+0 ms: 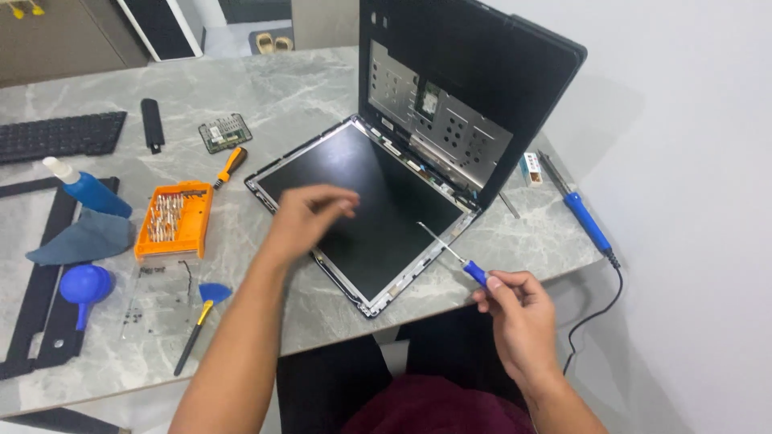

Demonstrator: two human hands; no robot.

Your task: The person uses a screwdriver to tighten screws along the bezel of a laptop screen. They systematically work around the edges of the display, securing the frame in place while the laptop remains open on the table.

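Meanwhile, right hand (515, 299) grips a blue screwdriver (458, 259); left hand (310, 210) hovers, fingers loosely curled, over the laptop screen (362, 209)

Both forearms are bare from the elbows to the hands, with no sleeves, watch or rings showing. Below the right hand (515, 309) and left hand (310, 213), the lap shows dark maroon cloth beside black.

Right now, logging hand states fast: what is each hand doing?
Left hand: blurred above the laptop screen; grip cannot be told.
Right hand: closed on a blue-handled screwdriver.
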